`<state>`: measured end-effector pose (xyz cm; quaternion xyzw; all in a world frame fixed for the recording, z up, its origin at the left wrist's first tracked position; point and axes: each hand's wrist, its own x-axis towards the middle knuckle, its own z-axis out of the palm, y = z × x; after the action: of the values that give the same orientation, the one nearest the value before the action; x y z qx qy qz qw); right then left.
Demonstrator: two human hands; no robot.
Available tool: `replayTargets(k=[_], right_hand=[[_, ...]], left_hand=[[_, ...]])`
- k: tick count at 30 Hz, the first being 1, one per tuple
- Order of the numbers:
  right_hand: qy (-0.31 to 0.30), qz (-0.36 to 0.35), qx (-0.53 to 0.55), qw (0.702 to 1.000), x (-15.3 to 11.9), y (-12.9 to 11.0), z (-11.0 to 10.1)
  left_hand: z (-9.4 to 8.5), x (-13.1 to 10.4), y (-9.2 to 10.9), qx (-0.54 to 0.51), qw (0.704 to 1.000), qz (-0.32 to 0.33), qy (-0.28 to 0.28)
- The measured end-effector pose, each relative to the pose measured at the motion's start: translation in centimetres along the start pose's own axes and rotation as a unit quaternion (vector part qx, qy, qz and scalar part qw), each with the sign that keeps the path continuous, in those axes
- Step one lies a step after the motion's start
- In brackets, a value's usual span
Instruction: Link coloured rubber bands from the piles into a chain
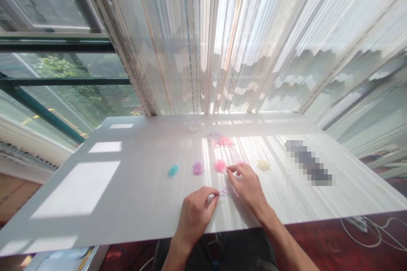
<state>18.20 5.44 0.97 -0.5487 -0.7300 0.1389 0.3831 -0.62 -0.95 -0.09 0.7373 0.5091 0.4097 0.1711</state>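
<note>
My left hand (pixel 196 208) reaches in over the near edge of the tabletop (pixel 143 203), thumb and forefinger drawn together at the left end of a few lilac strands (pixel 225 193); I cannot tell from here whether they grip one. Those strands lie near the middle of the near edge, between the two hands. My right hand (pixel 247 185) is a little farther in, its thumb and forefinger tips close together just beside the right side of a bright pink pile (pixel 220 166); whether anything is caught there I cannot tell either.

That pile is the middle one in a row running parallel to the near edge. Toward the left edge I have a purple pile (pixel 198 168), then a teal pile (pixel 173 171); toward the right edge, a second pink pile (pixel 241 163), partly hidden by the right hand, then a pale yellow pile (pixel 263 165). Beyond the row, toward the far edge, a mixed heap (pixel 220 139) of tangled pink and bluish strands spreads out. A clear round container (pixel 193 124) stands closer to the far edge. Nearer the right edge, a dark object (pixel 308 163) is pixelated on my feed.
</note>
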Motion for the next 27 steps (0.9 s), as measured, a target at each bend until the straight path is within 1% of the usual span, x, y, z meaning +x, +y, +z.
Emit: replayTargets(k=[2,5,8,10,15,20,27], right_hand=[[-0.01,-0.017,0.037,0.999,-1.0,-0.1,-0.7],[-0.039,-0.071,0.096,0.992,-2.4,-0.1,-1.5],[-0.063,-0.122,0.128,0.982,-3.3,0.0,-1.5],[-0.075,-0.139,0.136,0.978,-3.5,0.0,-1.4],[-0.085,-0.155,0.146,0.973,-3.3,0.2,-1.2],[-0.081,-0.161,0.149,0.972,-3.4,0.2,-1.4],[-0.077,-0.157,0.151,0.973,-3.4,0.2,-1.4]], left_hand=[[0.0,0.0,0.0,-0.002,1.0,0.001,0.005],[0.1,-0.2,-0.1,-0.004,1.0,0.005,0.012],[0.2,-0.5,-0.4,-0.023,1.0,0.001,0.012],[0.2,-0.6,-0.5,-0.039,0.999,-0.002,0.011],[0.1,-0.5,-0.5,-0.057,0.998,-0.004,0.002],[0.0,-0.4,-0.3,-0.037,0.999,-0.018,0.0],[-0.2,-0.4,-0.2,-0.028,0.999,-0.02,-0.015]])
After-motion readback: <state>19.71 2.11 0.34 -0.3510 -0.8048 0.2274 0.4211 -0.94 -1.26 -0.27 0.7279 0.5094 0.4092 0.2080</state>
